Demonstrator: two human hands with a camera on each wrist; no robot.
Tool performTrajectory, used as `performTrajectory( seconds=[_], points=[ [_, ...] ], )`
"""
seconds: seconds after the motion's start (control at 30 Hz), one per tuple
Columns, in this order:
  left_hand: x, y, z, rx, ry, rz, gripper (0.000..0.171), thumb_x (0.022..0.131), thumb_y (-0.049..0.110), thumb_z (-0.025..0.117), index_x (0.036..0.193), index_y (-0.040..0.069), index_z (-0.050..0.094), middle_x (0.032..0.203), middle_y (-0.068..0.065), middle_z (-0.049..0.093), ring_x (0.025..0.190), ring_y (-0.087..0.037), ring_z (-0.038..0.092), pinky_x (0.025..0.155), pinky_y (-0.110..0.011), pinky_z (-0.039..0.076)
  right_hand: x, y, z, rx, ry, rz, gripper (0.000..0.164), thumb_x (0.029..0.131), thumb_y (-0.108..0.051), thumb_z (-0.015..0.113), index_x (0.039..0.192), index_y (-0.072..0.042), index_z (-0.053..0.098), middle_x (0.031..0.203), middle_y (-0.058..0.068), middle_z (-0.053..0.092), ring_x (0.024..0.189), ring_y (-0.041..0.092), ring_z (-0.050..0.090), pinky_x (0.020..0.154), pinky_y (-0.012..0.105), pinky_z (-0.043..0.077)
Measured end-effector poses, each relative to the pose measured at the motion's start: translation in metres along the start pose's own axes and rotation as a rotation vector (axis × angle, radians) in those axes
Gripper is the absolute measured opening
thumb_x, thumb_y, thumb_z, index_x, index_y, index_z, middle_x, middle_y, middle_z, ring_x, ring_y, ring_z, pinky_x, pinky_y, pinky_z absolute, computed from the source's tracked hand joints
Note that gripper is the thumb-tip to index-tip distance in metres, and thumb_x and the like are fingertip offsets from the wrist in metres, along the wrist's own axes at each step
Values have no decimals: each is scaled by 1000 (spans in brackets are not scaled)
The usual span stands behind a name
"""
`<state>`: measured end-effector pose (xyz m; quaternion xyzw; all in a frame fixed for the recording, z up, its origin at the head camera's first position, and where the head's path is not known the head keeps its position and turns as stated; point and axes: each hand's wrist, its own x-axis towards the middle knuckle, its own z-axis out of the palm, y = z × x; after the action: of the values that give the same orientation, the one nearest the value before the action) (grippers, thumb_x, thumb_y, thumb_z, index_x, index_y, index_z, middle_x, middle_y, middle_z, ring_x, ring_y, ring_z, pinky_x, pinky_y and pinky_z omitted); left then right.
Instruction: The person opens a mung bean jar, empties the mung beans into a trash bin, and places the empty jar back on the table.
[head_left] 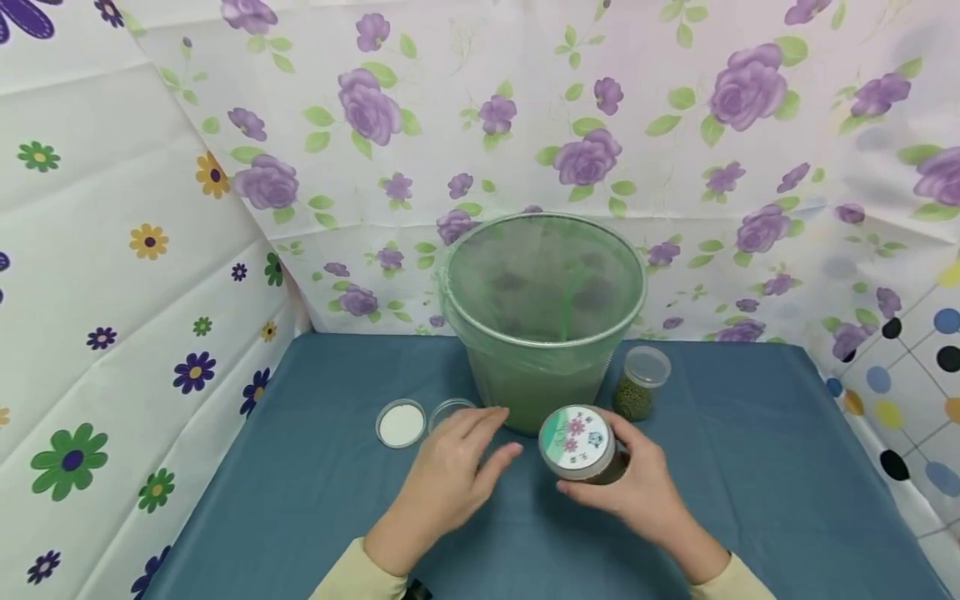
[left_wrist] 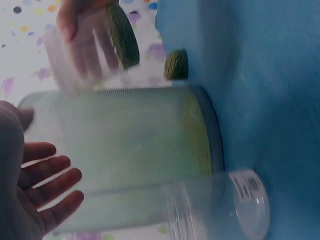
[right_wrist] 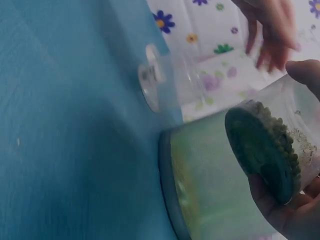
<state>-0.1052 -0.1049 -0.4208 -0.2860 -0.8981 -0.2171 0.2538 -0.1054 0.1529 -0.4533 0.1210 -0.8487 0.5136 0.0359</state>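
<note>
My right hand (head_left: 648,487) grips a clear jar (right_wrist: 300,117) a little above the table, in front of the bin. Its lid (head_left: 576,442) bears a printed flower label, and small green beans (right_wrist: 280,135) lie in its lower part. My left hand (head_left: 450,471), fingers extended and thumb apart, is in the air to the left of that jar and holds nothing. In the head view it partly hides a clear jar (left_wrist: 252,205) with a barcode sticker. Beside that jar lies a round white lid-like disc (head_left: 401,423).
A bin (head_left: 540,383) lined with a thin green bag stands at the back middle. To its right is another clear jar (head_left: 636,396), partly filled with green beans. Blue cloth (head_left: 300,500) covers the table, and flowered sheets (head_left: 420,167) hang behind it.
</note>
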Motion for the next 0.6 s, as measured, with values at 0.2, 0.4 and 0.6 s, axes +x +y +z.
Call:
performTrajectory(
  seconds=[0.2,0.4,0.6],
  points=[
    [7,16,16,-115,-170,132,78,85,62,52,149,26,24,150,2,32,130,-15,44,100,-35,46,-3,-7,20,19,-151,-65,86,62,-47,83,136,-33,43,122,-14,55,101,5,59,77,27,52],
    [5,18,30,-160,-188,221,69,87,57,53,145,27,33,139,4,41,122,-10,47,95,-29,47,-6,-10,27,9,-280,-150,81,66,-49,80,136,-33,41,125,-12,54,104,5,58,84,29,52],
    [2,17,42,-130,-78,256,48,86,46,59,126,20,55,112,3,53,99,-7,50,79,-23,51,-7,-3,29,8,-312,-187,77,69,-48,78,135,-30,42,124,-10,56,103,5,59,83,27,53]
  ],
)
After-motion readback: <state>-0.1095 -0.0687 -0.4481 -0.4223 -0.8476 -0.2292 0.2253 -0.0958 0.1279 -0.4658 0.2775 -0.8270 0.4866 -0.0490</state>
